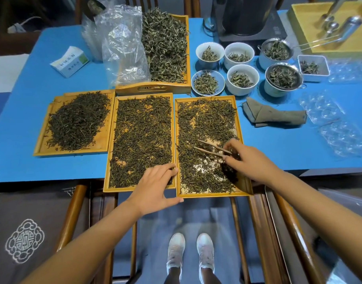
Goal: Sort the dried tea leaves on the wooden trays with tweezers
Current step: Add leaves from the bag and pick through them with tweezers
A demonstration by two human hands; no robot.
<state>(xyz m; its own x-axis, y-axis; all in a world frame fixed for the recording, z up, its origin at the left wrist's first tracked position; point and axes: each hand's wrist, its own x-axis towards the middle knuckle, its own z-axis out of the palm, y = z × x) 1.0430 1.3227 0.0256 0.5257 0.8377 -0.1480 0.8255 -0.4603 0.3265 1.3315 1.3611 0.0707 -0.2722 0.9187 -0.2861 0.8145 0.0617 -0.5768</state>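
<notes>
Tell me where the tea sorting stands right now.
Looks done: a heaped pile on the left tray, and bowls behind already hold leaves. In hand: the right hand holds tweezers over the right tray; the left hand steadies its corner. Left: loose leaves cover both the middle tray and right tray, so plenty likely remains.

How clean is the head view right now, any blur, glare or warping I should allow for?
Head view: trays and tea in the centre are sharp, including the tweezers in the right hand; the table edges bow from wide-angle distortion; the shoes and floor are smeared; glare whitens the plastic bag; the right hand throws a dark shadow on the right tray.
</notes>
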